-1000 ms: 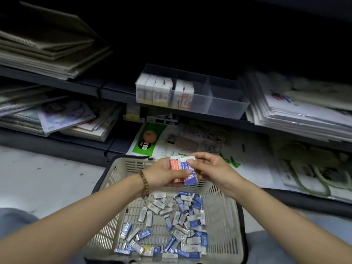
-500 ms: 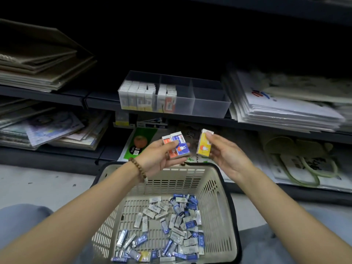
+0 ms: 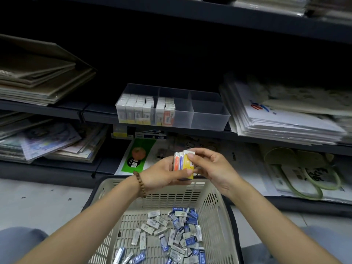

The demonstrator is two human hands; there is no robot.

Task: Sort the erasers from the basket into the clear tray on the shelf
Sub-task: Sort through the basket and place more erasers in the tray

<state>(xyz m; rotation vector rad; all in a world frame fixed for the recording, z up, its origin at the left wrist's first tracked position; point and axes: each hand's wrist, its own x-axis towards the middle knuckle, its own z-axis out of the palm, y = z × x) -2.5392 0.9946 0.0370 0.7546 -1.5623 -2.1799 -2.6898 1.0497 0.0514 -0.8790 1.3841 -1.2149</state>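
The dark shelf (image 3: pixel 190 132) runs the whole width in front of the person, with stacks of flat paper goods (image 3: pixel 282 119) on its right and folded brown card (image 3: pixel 43 80) on its left. Below it, near the person's knees, sits the beige slatted basket (image 3: pixel 213 206), its floor scattered with small wrapped erasers (image 3: pixel 177 233), mostly white and blue, lying loose in every direction.

On the shelf, straight ahead, stands the clear tray (image 3: pixel 209 119), split by dividers into compartments. The left compartment is packed with upright white erasers in rows, the middle one has a couple of rows with an orange-sleeved one at the front, and the right-hand compartment looks bare.

Above the basket's far rim both hands meet. The left hand (image 3: pixel 162 176), a beaded bracelet (image 3: pixel 141 184) at its wrist, has its fingers (image 3: pixel 182 173) closed around a small stack of erasers (image 3: pixel 183 162) held upright: orange, blue and yellow sleeves side by side. The right hand (image 3: pixel 213 168) pinches the same stack from the other side, thumb on the yellow one's face and fingertips over the top. The stack is well below the tray and apart from it.
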